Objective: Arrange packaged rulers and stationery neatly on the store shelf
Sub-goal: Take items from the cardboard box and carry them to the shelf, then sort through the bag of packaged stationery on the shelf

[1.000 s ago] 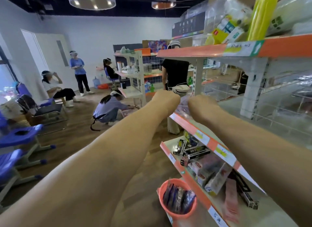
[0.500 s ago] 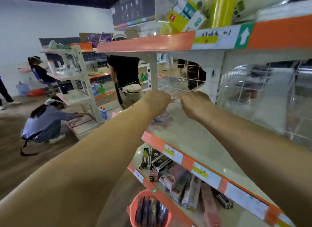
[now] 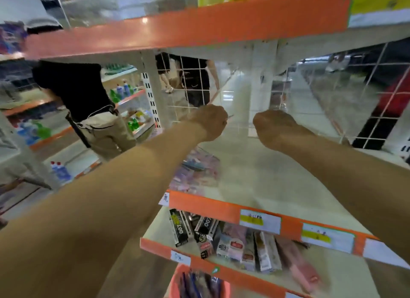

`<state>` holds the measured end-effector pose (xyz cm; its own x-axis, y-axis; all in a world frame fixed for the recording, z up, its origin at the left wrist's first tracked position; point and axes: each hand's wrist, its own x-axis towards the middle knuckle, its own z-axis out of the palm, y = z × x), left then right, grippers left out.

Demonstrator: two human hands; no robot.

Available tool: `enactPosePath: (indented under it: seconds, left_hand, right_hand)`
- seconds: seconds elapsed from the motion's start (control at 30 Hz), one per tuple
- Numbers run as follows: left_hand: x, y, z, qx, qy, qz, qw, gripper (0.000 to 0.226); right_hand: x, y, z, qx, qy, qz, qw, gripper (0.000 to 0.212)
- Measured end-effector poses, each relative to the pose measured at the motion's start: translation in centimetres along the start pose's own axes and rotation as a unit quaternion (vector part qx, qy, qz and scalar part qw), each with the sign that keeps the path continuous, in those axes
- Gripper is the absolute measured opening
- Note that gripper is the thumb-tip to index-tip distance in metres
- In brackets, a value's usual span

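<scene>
My left hand (image 3: 208, 122) and my right hand (image 3: 275, 127) reach deep into the middle shelf (image 3: 261, 178), both with fingers curled. Between them stands a clear plastic divider (image 3: 240, 130), and each hand appears to grip one side of it; my fingertips are hidden. Clear packets of pink and purple stationery (image 3: 195, 171) lie at the shelf's left front, under my left forearm.
The upper shelf's orange edge (image 3: 177, 33) hangs just above my hands. A wire grid (image 3: 193, 84) backs the shelf. Boxed stationery (image 3: 233, 242) crowds the lower shelf. An orange basket (image 3: 199, 284) of packets stands below. A person in black (image 3: 84, 93) stands left.
The view has swung closer to the shelf. Both hands have gone further back over the middle shelf, and the stationery packets now lie nearer the front than my left hand.
</scene>
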<state>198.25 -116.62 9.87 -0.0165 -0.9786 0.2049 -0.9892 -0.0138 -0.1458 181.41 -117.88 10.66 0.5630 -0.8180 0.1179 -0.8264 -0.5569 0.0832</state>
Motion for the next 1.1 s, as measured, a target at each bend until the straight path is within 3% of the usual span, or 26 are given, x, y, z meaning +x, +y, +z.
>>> enactPosePath:
  seconds: [0.13,0.23,0.3,0.43,0.67,0.77,0.87,0.93,1.03,1.1]
  left_hand:
    - [0.6,-1.5,1.2,-0.255,-0.014,-0.029,0.966,0.03]
    - [0.0,-1.1,2.0,-0.478,-0.032,-0.084,0.874,0.023]
    - [-0.5,-0.4,2.2,-0.562,-0.052,-0.109,0.818,0.019]
    - [-1.1,1.1,2.2,-0.649,-0.092,-0.134,0.743,0.017]
    - [0.5,5.3,2.0,-0.738,-0.188,-0.133,0.634,0.01]
    - [1.7,8.5,2.4,-0.759,-0.197,-0.15,0.602,0.007]
    - [3.0,12.7,3.1,-0.778,-0.207,-0.186,0.563,0.003]
    - [3.8,15.3,3.6,-0.778,-0.212,-0.203,0.555,0.003]
    - [4.5,19.6,4.1,-0.775,-0.246,-0.177,0.555,0.006]
    - [4.1,22.0,4.3,-0.794,-0.272,-0.15,0.523,0.009]
  right_hand:
    - [-0.4,0.6,1.1,0.036,0.015,0.049,0.998,0.015]
    - [-0.5,1.9,2.1,0.095,0.046,0.086,0.991,0.029]
    - [-0.9,2.6,2.7,0.197,0.07,0.097,0.973,0.027]
    - [-2.9,3.2,3.1,0.452,0.078,0.098,0.883,0.018]
    - [-5.4,6.8,5.0,0.546,0.061,0.152,0.821,0.014]
    - [-7.4,8.6,5.3,0.645,-0.003,0.166,0.746,0.017]
    - [-9.4,10.4,6.1,0.618,-0.009,0.205,0.759,0.017]
    - [-10.4,11.3,6.6,0.579,-0.005,0.22,0.785,0.023]
    - [-11.6,12.9,7.1,0.534,-0.001,0.232,0.813,0.035]
    - [-11.8,13.7,7.5,0.545,0.014,0.223,0.808,0.042]
